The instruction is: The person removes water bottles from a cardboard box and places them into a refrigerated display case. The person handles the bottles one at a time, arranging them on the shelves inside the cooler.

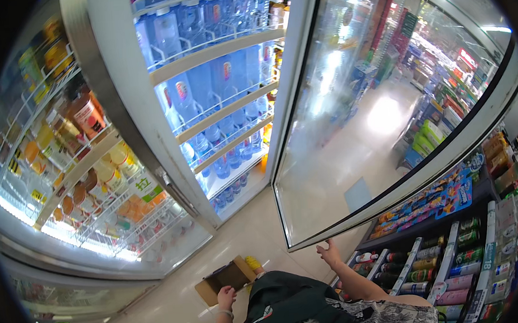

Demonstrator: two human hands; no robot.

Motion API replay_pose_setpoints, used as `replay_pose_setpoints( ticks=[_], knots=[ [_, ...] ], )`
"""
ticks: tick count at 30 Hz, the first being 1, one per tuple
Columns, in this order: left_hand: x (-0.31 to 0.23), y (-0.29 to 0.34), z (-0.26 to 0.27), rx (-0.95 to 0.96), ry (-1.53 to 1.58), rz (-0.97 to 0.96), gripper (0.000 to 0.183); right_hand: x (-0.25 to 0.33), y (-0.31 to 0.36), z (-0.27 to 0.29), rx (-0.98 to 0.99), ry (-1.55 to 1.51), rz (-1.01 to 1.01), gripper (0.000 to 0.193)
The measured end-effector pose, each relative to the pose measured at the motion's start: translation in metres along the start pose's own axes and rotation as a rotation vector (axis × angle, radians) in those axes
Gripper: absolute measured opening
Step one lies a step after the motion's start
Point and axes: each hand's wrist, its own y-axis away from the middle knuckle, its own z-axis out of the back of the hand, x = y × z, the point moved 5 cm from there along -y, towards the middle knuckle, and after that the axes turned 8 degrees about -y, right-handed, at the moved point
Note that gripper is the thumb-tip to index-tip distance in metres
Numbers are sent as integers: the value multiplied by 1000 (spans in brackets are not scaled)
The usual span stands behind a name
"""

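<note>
My left hand is low in the view with its fingers curled. It overlaps the near rim of an open brown cardboard box; whether the fingers grip the rim or only pass in front of it, I cannot tell. The part of the box that shows inside looks bare. My right hand has its fingers apart, close to the bottom edge of a swung-open glass cooler door. Touch between them is not clear. Behind the door's opening stand shelves of clear water bottles.
A closed cooler door on the left fronts shelves of juice and tea bottles. Slanted racks of drink cans and snack packs stand close on my right. A yellow shoe shows beside the box above the tiled floor.
</note>
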Motion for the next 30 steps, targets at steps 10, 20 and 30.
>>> replay_pose_setpoints(
  ticks=[10,20,30],
  knots=[
    [75,25,-17,30,-236,231,34,28,36,-105,546,81,65,88],
    [143,55,-12,-122,-254,270,35,84,31,-178,830,131,188,76],
    [134,44,-42,-215,-100,275,37,140,5,-287,930,310,307,76]
  ],
)
